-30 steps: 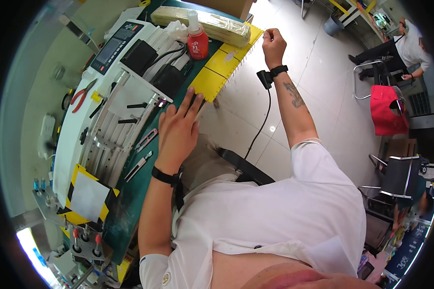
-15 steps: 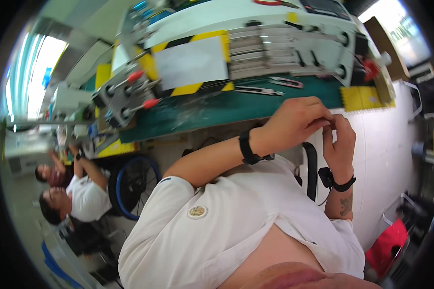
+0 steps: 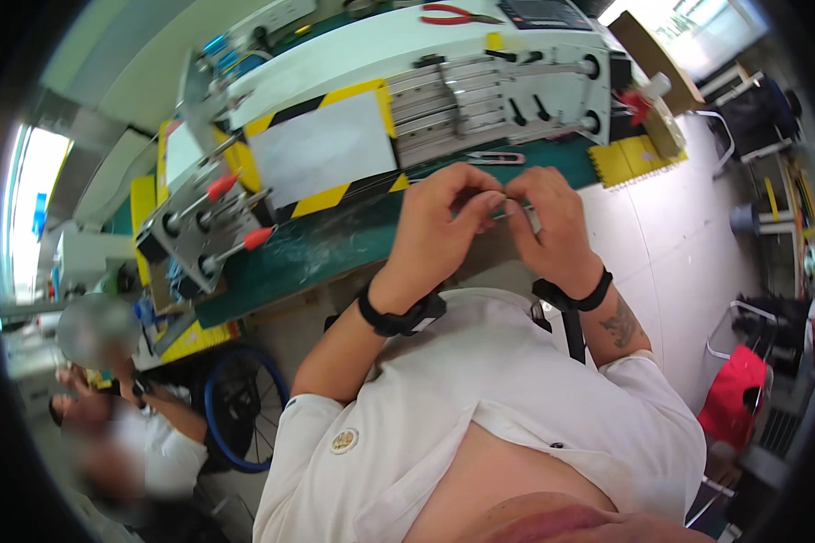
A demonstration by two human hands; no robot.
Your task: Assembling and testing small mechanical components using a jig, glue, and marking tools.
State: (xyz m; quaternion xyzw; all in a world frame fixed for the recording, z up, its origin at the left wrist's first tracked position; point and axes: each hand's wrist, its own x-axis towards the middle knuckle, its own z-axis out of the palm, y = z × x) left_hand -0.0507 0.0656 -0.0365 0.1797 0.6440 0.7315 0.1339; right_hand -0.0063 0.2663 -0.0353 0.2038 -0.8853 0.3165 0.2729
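Observation:
In front of my chest, over the near edge of the green bench mat, my two hands meet at the fingertips. My left hand is closed in a pinch, thumb against forefinger. Something tiny may lie between the fingertips, too small to name. Facing it, my right hand is also pinched, its thumb and forefinger touching the same spot. Just beyond the fingers lies a utility knife with a pale handle. Each wrist wears a black strap with a small device.
Beyond the hands stands a metal rail machine with a yellow-and-black bordered plate. Red-tipped rods stick out at left. A yellow notebook lies right, red-handled pliers at the back. Another person sits at left near a blue-rimmed wheel.
My view has turned and shifted, so the bench sits further left. My hands are now drawn more squarely before my chest, fingertips still together.

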